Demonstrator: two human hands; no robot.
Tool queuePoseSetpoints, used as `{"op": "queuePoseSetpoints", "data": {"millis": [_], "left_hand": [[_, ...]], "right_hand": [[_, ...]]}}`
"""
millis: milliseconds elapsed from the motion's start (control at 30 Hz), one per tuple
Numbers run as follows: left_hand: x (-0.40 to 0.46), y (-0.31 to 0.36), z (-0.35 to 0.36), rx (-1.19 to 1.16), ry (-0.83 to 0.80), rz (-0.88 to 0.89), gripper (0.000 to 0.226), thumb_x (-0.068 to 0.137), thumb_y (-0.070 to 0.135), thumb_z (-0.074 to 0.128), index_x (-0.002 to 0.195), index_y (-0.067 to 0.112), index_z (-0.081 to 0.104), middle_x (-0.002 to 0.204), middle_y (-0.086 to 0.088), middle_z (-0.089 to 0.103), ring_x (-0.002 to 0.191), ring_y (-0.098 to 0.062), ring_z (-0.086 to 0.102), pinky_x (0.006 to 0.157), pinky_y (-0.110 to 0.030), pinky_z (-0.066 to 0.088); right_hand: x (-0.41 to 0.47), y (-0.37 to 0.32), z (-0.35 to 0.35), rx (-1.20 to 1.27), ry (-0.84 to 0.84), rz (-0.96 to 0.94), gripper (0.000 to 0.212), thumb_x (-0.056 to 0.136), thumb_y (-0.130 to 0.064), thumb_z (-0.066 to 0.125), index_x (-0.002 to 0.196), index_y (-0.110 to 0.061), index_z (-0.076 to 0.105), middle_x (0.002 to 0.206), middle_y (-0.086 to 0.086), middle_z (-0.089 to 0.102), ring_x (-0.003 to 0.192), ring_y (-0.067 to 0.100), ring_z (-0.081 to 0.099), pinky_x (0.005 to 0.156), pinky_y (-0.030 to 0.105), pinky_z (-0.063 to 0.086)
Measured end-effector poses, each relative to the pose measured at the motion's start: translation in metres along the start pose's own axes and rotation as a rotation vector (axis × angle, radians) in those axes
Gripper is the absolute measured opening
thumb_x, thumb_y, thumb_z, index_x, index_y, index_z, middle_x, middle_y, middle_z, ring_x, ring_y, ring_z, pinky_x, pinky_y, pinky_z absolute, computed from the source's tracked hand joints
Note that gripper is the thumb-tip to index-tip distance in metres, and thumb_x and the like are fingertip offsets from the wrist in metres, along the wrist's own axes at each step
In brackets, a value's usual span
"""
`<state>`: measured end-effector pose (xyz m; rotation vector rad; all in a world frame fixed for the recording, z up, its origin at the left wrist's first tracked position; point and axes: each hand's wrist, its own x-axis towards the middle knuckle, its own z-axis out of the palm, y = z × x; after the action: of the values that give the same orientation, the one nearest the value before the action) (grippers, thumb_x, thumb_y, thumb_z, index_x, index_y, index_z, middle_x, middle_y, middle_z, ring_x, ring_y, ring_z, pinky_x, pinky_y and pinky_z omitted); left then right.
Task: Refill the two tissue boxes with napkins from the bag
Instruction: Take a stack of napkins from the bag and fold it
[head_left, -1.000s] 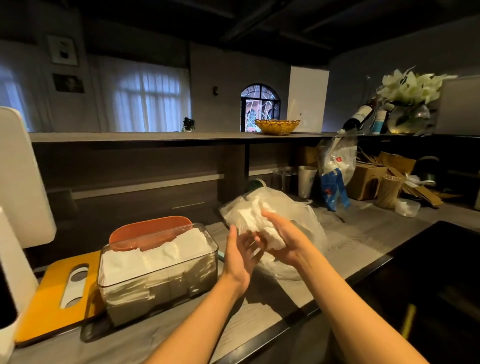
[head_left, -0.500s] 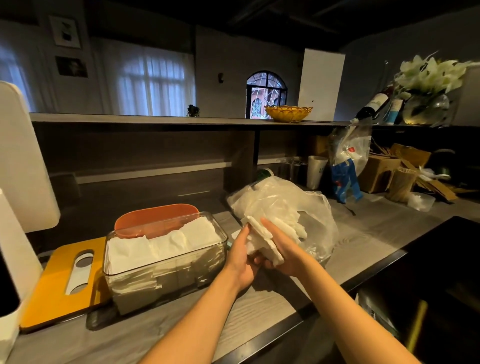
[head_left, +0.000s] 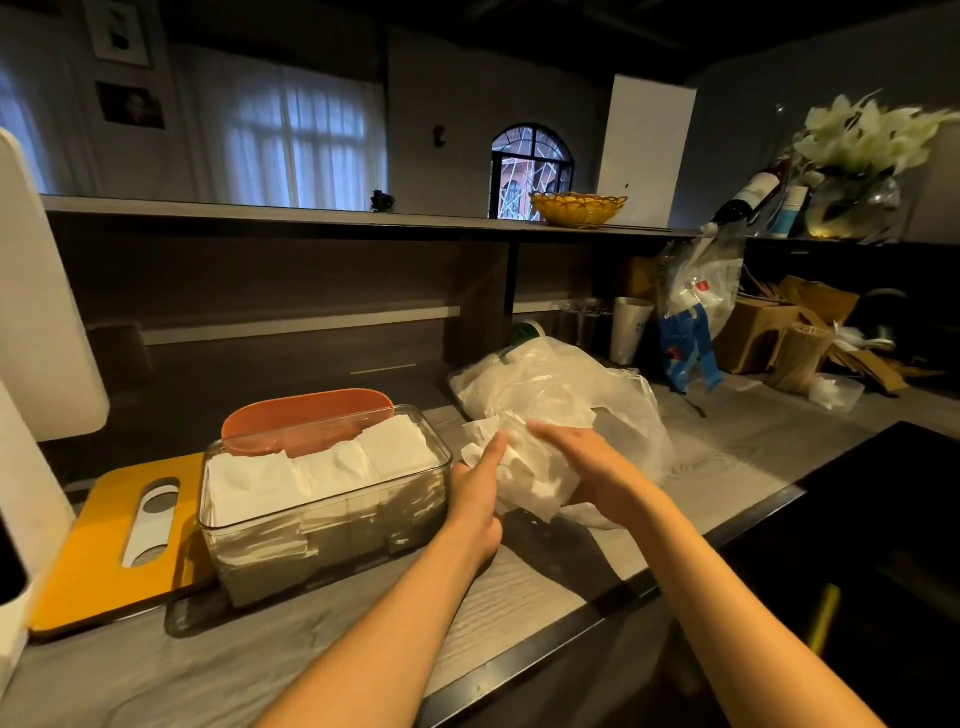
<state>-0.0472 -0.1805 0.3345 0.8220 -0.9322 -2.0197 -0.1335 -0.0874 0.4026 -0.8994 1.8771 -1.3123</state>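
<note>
You stood behind the service counter (head_left: 519, 597) of what looked like a small café or bar. A raised ledge (head_left: 311, 221) ran above it, carrying a wine bottle (head_left: 748, 200), a vase of white flowers (head_left: 857, 156) and a yellow basket (head_left: 577, 209). Under the ledge sat stacked paper cups (head_left: 629, 330), cardboard boxes (head_left: 758, 335) and a tub of wooden sticks (head_left: 802, 358). Beyond lay a dim room with curtained windows (head_left: 306, 150).

No lettering is showing clearly enough to read; print on the white paper cup (head_left: 629, 329) and hanging clear plastic bag (head_left: 698, 283) is blurring out.
</note>
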Motion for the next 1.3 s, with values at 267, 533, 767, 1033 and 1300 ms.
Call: {"op": "queuePoseSetpoints", "data": {"millis": [267, 533, 767, 1033, 1300], "left_hand": [[-0.011, 0.007, -0.004, -0.216, -0.225, -0.135, 0.053, 0.098, 0.054, 0.047, 0.129, 0.013, 0.061, 0.114, -0.017, 0.07, 0.103, -0.031, 0.065, 0.092, -0.046, 0.051], [-0.012, 0.008, -0.005, -0.397, -0.29, -0.271, 0.047, 0.099, 0.042, 0.05, 0.132, 0.009, 0.058, 0.123, -0.025, 0.066, 0.118, -0.041, 0.059, 0.102, -0.054, 0.047], [-0.011, 0.005, -0.003, -0.383, -0.216, -0.231, 0.03, 0.102, 0.013, 0.048, 0.129, 0.006, 0.056, 0.125, -0.023, 0.063, 0.112, -0.041, 0.06, 0.097, -0.054, 0.049], [-0.014, 0.006, -0.004, -0.4, -0.312, -0.199, 0.04, 0.098, 0.024, 0.053, 0.134, 0.006, 0.056, 0.124, -0.023, 0.066, 0.116, -0.039, 0.061, 0.103, -0.055, 0.045], [-0.017, 0.008, -0.004, -0.401, -0.355, -0.213, 0.041, 0.1, 0.035, 0.047, 0.129, 0.007, 0.06, 0.124, -0.022, 0.066, 0.12, -0.04, 0.059, 0.106, -0.054, 0.042]], "right_hand": [[0.015, 0.015, 0.006, -0.022, 0.246, -0.117, 0.008, 0.091, -0.022, 0.068, 0.095, -0.016, 0.065, 0.084, 0.001, 0.064, 0.071, 0.008, 0.057, 0.055, 0.019, 0.045], [0.03, 0.016, -0.002, -0.132, 0.336, -0.301, 0.031, 0.097, -0.034, 0.056, 0.113, -0.011, 0.069, 0.109, 0.005, 0.067, 0.089, 0.009, 0.058, 0.074, 0.021, 0.045], [0.028, 0.025, -0.011, -0.299, 0.393, -0.398, 0.04, 0.085, -0.044, 0.07, 0.117, -0.019, 0.066, 0.118, -0.002, 0.06, 0.104, 0.011, 0.055, 0.084, 0.026, 0.048], [0.028, 0.03, 0.002, -0.432, 0.423, -0.45, 0.014, 0.082, -0.031, 0.076, 0.091, -0.021, 0.074, 0.086, -0.007, 0.069, 0.08, 0.01, 0.063, 0.076, 0.039, 0.057], [0.024, 0.01, -0.014, -0.179, 0.458, -0.515, 0.011, 0.092, -0.018, 0.065, 0.094, -0.013, 0.074, 0.088, 0.002, 0.072, 0.083, 0.013, 0.066, 0.071, 0.018, 0.053]]}}
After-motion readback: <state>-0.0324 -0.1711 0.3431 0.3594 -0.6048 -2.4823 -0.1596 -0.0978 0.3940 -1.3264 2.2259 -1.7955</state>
